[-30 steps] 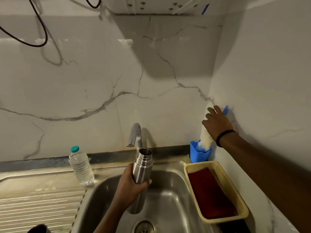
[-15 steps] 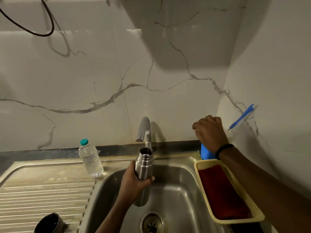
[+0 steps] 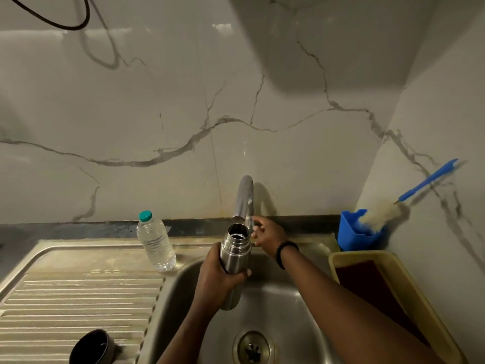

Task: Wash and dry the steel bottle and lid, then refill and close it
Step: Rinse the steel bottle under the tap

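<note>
My left hand grips the steel bottle upright over the sink basin, its open mouth right under the tap spout. My right hand is behind the bottle at the base of the tap, its fingers closed around the tap handle. No water is visible running. The dark lid lies open side up on the ribbed drainboard at the lower left.
A clear plastic water bottle with a teal cap stands on the drainboard's back edge. A blue holder with a bottle brush sits in the right corner. A yellow basket holding a red cloth lies right of the sink.
My right hand has let go of the brush, left it in the blue holder, and moved left to the tap handle. The bottle stays under the spout.
</note>
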